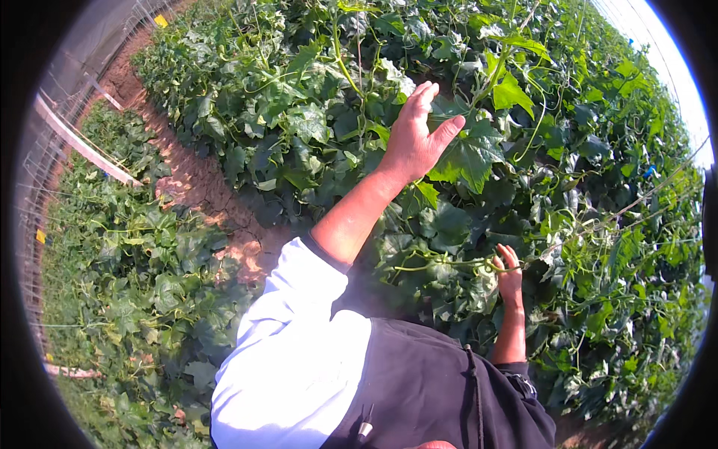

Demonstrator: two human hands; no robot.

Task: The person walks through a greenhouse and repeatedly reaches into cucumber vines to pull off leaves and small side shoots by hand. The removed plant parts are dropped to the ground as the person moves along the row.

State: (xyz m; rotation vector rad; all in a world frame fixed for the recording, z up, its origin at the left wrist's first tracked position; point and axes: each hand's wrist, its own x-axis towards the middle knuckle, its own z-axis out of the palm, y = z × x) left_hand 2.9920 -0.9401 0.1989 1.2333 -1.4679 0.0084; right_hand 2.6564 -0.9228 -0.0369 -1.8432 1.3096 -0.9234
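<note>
My left hand (422, 130) reaches forward into dense green climbing vines, probably a cucurbit crop. Its thumb stands apart from the fingers, and nothing shows in its grasp. Beside the thumb hangs a broad lobed leaf (472, 157), and an upright vine stem (493, 78) rises beyond it. Lower on the right, my right hand (509, 272) is raised among the leaves. A thin green shoot with tendrils (443, 262) crosses at its fingers and seems to touch them; whether they grip it is unclear.
Support strings (359, 50) run up through the foliage. A slanting cord (645, 193) crosses at right. A bare soil path (207, 185) separates this row from a lower plant row (151, 280) at left. Yellow cards (161, 21) hang near the greenhouse side wall (92, 42).
</note>
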